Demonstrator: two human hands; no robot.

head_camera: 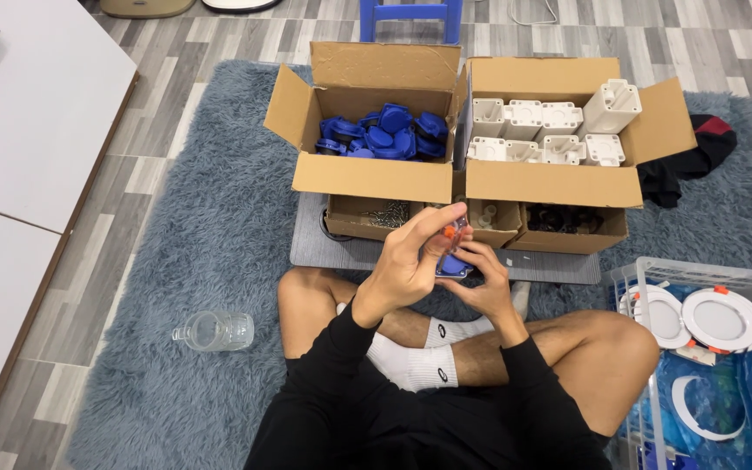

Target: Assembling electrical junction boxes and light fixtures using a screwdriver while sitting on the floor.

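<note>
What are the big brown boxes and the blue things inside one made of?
The brown boxes look like cardboard: dull, with folded flaps and torn edges. The blue parts look like hard plastic, smooth and a bit shiny. The left hand and right hand hold one together.

Two open brown cardboard boxes (367, 178) ahead

I see a grey wood-pattern floor (219, 52) with a shaggy blue-grey rug (211, 226) on it. On the rug lie a flat grey board (324, 252) under the cardboard boxes (367, 178), a clear glass jug (215, 331), a dark cloth (698, 157) and a clear plastic crate (654, 270).
</note>
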